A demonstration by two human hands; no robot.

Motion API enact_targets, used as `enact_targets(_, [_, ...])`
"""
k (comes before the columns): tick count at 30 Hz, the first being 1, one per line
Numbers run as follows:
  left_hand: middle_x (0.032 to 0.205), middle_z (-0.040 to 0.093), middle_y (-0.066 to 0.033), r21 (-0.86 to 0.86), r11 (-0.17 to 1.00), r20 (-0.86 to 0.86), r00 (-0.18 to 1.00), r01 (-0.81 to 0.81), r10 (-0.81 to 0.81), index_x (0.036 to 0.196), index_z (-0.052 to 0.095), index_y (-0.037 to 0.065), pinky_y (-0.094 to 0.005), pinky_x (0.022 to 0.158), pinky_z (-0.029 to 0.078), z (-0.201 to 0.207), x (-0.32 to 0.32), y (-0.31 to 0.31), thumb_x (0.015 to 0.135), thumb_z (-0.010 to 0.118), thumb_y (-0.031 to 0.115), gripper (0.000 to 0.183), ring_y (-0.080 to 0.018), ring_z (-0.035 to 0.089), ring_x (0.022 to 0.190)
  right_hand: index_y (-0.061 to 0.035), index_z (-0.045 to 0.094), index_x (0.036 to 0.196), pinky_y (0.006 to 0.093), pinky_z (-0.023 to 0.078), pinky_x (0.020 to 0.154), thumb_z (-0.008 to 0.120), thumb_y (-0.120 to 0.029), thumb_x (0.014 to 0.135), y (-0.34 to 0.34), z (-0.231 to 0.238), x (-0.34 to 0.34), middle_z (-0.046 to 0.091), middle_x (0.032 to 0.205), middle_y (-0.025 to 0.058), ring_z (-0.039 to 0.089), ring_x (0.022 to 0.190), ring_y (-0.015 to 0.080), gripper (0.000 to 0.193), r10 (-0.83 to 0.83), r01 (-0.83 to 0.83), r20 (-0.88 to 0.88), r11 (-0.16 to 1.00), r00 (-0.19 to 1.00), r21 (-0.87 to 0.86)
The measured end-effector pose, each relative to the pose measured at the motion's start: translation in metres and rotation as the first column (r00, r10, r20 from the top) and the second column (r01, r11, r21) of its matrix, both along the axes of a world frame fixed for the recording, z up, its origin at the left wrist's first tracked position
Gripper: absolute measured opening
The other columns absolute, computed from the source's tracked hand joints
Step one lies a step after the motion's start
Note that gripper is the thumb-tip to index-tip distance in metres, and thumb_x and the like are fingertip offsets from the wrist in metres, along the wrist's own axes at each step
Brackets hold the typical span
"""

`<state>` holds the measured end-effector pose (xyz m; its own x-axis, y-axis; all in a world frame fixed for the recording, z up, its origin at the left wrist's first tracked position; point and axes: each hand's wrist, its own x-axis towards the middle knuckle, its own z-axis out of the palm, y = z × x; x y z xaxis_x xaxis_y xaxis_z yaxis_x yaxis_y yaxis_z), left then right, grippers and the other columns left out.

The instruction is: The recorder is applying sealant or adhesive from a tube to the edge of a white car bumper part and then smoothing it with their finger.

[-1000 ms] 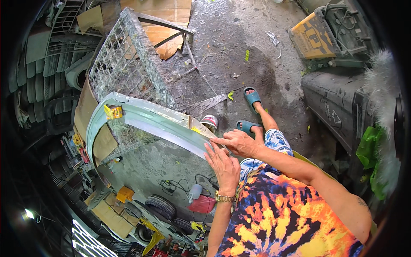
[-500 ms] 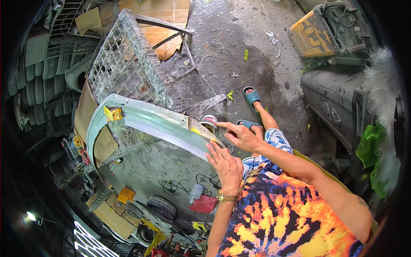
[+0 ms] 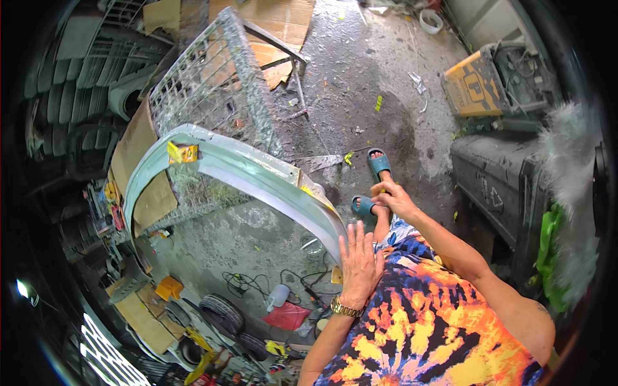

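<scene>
Bumper panel (image 3: 212, 164), a long curved pale green body part, arched from the left of the scene to our knees, its near end resting against us and its far span standing before a wire mesh cage (image 3: 206, 90). Yellow tape tabs sat on its upper edge. We judged the step in hand to be steadying and feeling over the near end of the panel. The next move, in our judgement, called for a firm two-handed purchase, since the panel was long and likely to swing or flex.

Our left hand (image 3: 358, 264) lay flat on the near end, fingers spread and pressing, with nothing enclosed in its grip. Our right hand (image 3: 398, 199) hovered just beyond the panel end, above our teal sandals (image 3: 372, 186), fingers loosely curled and holding nothing that we could see.

We stood on a stained, littered concrete floor (image 3: 360, 83). Around us were flattened cardboard (image 3: 283, 26), a grey bin (image 3: 496, 186), a yellow crate (image 3: 483, 83), stacked dark parts on the left, and tyres, cables and a red rag below.
</scene>
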<state>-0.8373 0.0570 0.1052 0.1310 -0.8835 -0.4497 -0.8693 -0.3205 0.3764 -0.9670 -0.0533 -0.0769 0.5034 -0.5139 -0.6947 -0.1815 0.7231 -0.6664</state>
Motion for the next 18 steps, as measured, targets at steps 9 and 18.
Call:
enact_targets(9, [0.134,0.051,-0.0219,-0.239,0.954,-0.343,0.904,0.18,-0.256,0.126,0.052,-0.004,-0.0455,0.11,0.034,-0.001,-0.008,0.001,0.09,0.059,0.015,0.041,-0.0346,0.046,0.129,-0.0038,0.061,0.083,0.0237,0.042,0.045,0.053,-0.039,0.1,-0.02,0.078,-0.043,0.06,0.065,0.003,0.051,0.046,0.0082,0.04,0.117,-0.117,-0.11,0.993,0.987,0.01])
enact_targets(18, [0.129,0.055,-0.0199,-0.322,0.939,-0.436,0.861,0.122,-0.262,0.119,0.056,-0.003,-0.042,0.105,0.04,0.015,-0.005,0.022,0.088,0.061,0.01,0.033,-0.0321,0.053,0.12,-0.0071,0.058,0.077,0.0199,0.038,0.055,0.058,-0.025,0.098,0.013,0.08,-0.04,0.055,0.069,-0.0023,0.048,0.06,0.004,0.028,0.082,-0.074,-0.062,0.989,0.995,0.126])
